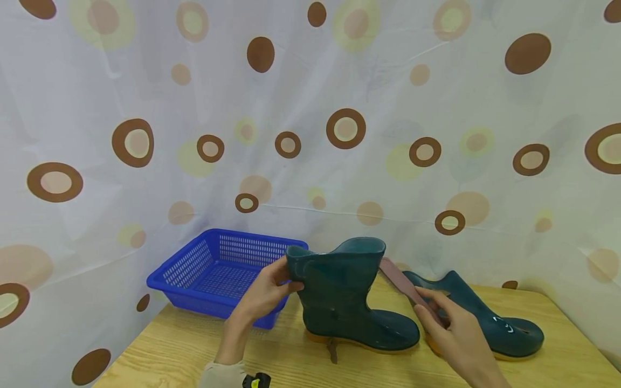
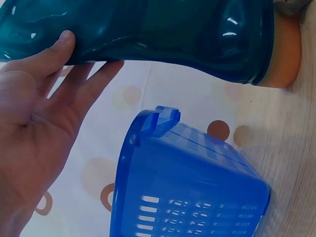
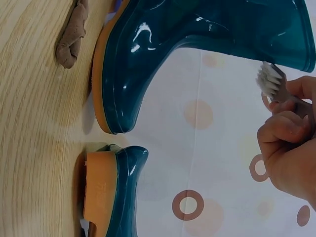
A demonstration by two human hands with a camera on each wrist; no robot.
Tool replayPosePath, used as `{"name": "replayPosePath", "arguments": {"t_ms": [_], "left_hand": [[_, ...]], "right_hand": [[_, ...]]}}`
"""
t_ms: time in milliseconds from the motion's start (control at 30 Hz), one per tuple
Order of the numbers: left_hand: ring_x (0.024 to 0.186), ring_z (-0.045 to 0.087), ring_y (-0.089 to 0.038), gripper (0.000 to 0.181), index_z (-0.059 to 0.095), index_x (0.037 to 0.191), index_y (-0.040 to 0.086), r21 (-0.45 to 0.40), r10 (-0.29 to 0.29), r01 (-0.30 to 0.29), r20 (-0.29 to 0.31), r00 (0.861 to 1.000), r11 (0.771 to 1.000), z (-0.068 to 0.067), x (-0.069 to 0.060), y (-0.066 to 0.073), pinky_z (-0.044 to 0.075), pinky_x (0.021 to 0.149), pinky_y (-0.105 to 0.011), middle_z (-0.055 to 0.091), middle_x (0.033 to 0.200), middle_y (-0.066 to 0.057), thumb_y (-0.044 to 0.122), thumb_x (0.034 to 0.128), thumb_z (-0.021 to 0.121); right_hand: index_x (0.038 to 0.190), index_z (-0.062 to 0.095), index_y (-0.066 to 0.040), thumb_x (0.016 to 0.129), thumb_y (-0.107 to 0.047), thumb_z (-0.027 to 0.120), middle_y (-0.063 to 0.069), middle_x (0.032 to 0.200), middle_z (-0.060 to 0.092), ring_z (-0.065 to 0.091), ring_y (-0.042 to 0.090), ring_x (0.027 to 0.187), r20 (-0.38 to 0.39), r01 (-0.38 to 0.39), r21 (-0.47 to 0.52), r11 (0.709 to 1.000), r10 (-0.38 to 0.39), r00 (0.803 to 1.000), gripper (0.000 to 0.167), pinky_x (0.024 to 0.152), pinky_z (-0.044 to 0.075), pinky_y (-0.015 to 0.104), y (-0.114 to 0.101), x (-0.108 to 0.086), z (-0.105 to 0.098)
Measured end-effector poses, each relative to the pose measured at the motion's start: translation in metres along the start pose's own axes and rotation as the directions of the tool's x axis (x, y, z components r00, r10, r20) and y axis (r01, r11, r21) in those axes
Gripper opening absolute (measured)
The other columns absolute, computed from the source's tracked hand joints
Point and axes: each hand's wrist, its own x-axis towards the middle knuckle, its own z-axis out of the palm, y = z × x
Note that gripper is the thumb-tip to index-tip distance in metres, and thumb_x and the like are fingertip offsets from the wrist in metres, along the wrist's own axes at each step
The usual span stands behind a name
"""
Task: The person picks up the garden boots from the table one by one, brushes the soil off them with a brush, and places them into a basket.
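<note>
A dark green rain boot [image 1: 339, 296] with an orange sole stands upright on the table. My left hand [image 1: 269, 291] grips the back of its shaft near the top, thumb [image 2: 64, 42] on the near side and fingers behind. In my right hand [image 1: 453, 328] is a brownish-pink brush [image 1: 400, 280], held by its handle. Its white bristles [image 3: 268, 80] are close to the shaft's front edge; whether they touch it I cannot tell. A second green boot [image 1: 490, 315], partly hidden by the right hand, sits to the right with its shaft slanting left.
On the left, a blue slotted plastic basket [image 1: 170, 291] stands behind my left hand. A brown twisted lump [image 3: 73, 42] lies on the wooden table [image 1: 184, 350] before the upright boot. A white curtain [image 1: 301, 97] with brown circles hangs behind.
</note>
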Motion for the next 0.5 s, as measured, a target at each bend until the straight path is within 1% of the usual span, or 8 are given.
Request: {"name": "replayPosePath", "arguments": {"t_ms": [67,167,267,367,433,500], "left_hand": [[0.122,0.062,-0.029,0.05,0.051,0.141,0.017,0.008,-0.004,0.004,-0.016,1.0,1.0,0.002,0.002,0.0,0.055,0.098,-0.036,0.064,0.13,-0.011,0.006,0.0948,0.065],[0.121,0.062,-0.03,0.052,0.049,0.142,0.02,0.022,-0.031,0.032,-0.056,0.998,0.999,0.006,0.005,-0.001,0.054,0.098,-0.042,0.063,0.131,-0.01,0.009,0.0945,0.066],[0.122,0.062,-0.033,0.054,0.045,0.142,0.023,0.052,-0.066,0.073,-0.12,0.991,0.996,0.01,0.006,-0.001,0.054,0.097,-0.048,0.061,0.134,-0.01,0.013,0.094,0.068],[0.123,0.06,-0.034,0.063,0.038,0.146,0.026,0.089,-0.084,0.101,-0.178,0.98,0.991,0.012,0.008,0.0,0.055,0.095,-0.05,0.055,0.14,-0.011,0.013,0.0929,0.07],[0.125,0.058,-0.034,0.075,0.031,0.151,0.028,0.14,-0.074,0.106,-0.212,0.974,0.984,0.013,0.008,0.004,0.055,0.094,-0.049,0.05,0.144,-0.011,0.011,0.0908,0.072],[0.123,0.059,-0.035,0.088,0.024,0.155,0.032,0.225,-0.063,0.122,-0.251,0.966,0.967,0.013,0.008,0.012,0.056,0.091,-0.049,0.047,0.146,-0.01,0.011,0.0874,0.076]], "right_hand": [[0.134,0.061,-0.015,0.101,-0.038,0.057,0.002,0.082,0.052,0.05,0.007,0.068,-0.005,0.008,0.001,1.0,-0.008,1.0,0.04,0.058,0.039,0.023,0.0,0.0,-0.001],[0.133,0.061,-0.015,0.101,-0.036,0.058,0.002,0.082,0.052,0.05,0.007,0.069,0.007,0.006,0.007,1.0,-0.006,1.0,0.039,0.058,0.039,0.023,0.001,0.0,-0.004],[0.134,0.061,-0.015,0.1,-0.037,0.058,0.002,0.083,0.054,0.051,0.008,0.07,0.019,-0.002,0.007,1.0,0.002,1.0,0.04,0.059,0.04,0.023,0.002,0.001,-0.005],[0.134,0.061,-0.016,0.1,-0.039,0.057,0.002,0.084,0.055,0.052,0.008,0.071,0.029,-0.016,0.004,1.0,0.016,0.999,0.041,0.059,0.04,0.023,0.002,0.001,-0.006],[0.134,0.061,-0.016,0.1,-0.039,0.057,0.003,0.083,0.055,0.052,0.009,0.07,0.035,-0.028,0.004,1.0,0.028,0.999,0.041,0.058,0.04,0.024,0.002,0.001,-0.006],[0.134,0.061,-0.016,0.101,-0.04,0.057,0.003,0.082,0.054,0.051,0.009,0.07,0.039,-0.036,0.001,0.999,0.036,0.999,0.041,0.058,0.039,0.024,0.002,0.001,-0.005]]}}
